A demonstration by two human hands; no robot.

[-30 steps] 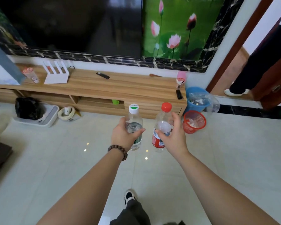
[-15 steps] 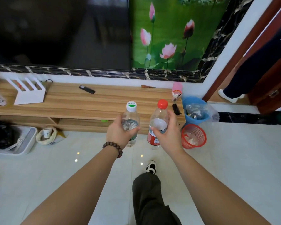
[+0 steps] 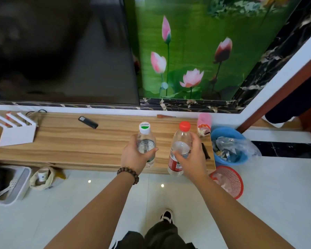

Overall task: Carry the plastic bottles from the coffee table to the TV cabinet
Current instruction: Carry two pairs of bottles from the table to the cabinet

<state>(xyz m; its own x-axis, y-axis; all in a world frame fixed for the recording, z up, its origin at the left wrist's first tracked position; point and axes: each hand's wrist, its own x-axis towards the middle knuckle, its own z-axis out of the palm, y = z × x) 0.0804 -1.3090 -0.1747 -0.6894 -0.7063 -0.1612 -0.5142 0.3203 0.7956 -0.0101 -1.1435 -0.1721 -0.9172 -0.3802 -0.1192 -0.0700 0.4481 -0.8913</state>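
Plastic bottles, two in number, held upright above the near edge of the TV cabinet, neither resting on its top. Your left hand grasps the white-capped bottle around its middle: the thumb crosses the near face of the bottle and points right, the remaining fingers curl behind it, and the cap and shoulder stand clear above your grip. A bead bracelet circles that wrist. Your right hand grasps the red-capped bottle from its right side: the fingertips wrap over the upper body, the thumb lies across the near face just above the red label, and the base hangs below your palm, past the cabinet's front edge. The two bottles stand near each other without touching.

On the cabinet top, a black remote lies far and left of the bottles, and a white rack sits at the far left. A blue basin and a red basket stand on the floor just right of the cabinet's end.
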